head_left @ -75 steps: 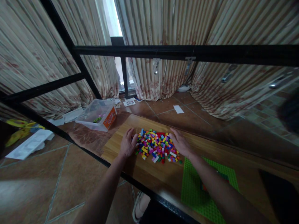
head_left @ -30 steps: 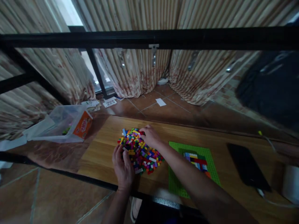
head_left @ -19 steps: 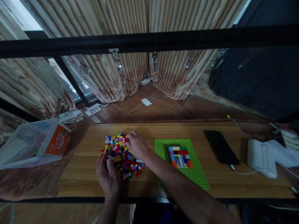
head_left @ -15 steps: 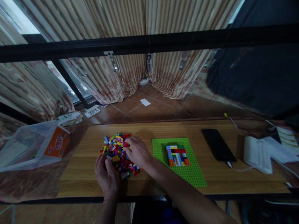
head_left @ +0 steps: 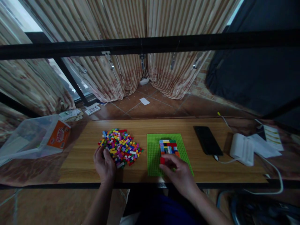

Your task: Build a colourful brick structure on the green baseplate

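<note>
A red brick (head_left: 162,160) is pinched between the thumb and forefinger of my right hand (head_left: 180,174). That hand hovers over the near part of the green baseplate (head_left: 153,156), in front of a block of multicoloured bricks (head_left: 169,145) standing on it. The hand hides the block's near side. To the left lies a loose heap of small colourful bricks (head_left: 124,145). My left hand (head_left: 104,165) rests at the heap's near left edge, fingers curved and thumb apart, with no brick plainly held.
Right of the baseplate are a black phone (head_left: 207,140) on a cable and a white power strip (head_left: 242,149). A clear plastic bin (head_left: 30,134) with an orange label stands left of the wooden board (head_left: 77,162). A black rail (head_left: 150,45) crosses beyond.
My right hand has moved right, from the brick heap to the baseplate, carrying a red brick. My left hand stays at the heap's edge. The view has shifted slightly.
</note>
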`<state>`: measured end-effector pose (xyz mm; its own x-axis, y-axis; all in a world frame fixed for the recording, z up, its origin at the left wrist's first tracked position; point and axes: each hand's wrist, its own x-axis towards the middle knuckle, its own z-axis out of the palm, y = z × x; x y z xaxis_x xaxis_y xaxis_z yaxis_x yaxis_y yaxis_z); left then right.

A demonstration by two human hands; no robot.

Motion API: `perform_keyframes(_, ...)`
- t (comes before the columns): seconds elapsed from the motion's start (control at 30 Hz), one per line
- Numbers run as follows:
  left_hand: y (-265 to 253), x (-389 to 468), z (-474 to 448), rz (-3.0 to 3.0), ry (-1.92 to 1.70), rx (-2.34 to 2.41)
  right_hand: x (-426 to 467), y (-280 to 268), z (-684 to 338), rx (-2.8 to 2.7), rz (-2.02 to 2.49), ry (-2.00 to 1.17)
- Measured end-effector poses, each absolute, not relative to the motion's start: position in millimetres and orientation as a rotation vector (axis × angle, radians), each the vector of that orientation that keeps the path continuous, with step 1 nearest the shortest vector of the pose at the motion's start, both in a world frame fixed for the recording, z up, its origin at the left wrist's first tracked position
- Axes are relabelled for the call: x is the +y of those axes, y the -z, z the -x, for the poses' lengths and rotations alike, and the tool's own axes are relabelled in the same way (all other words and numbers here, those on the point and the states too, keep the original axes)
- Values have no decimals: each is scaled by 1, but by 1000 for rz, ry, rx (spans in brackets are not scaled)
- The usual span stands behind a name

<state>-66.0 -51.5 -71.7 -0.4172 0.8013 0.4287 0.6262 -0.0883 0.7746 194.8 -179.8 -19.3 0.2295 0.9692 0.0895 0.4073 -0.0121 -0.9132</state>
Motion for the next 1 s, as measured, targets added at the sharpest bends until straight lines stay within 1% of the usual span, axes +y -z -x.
perform_keyframes(0.1,72,-51,66,-1619,-1523,1992,-178,24,-217,-1360,1712,-612)
perform_keyframes(0.23,72,-51,66,-1646,-1518,1975,-163,24,-230,-1490,1756,-531)
perform_keyframes(0.67,73,-49,64,-1602,-1491,1998,-140,14,-239,-1911,1885,-505)
perform_keyframes(1.0,70,-53,63,-1634,-1492,1979,-144,17,-242,-1821,1861,-463)
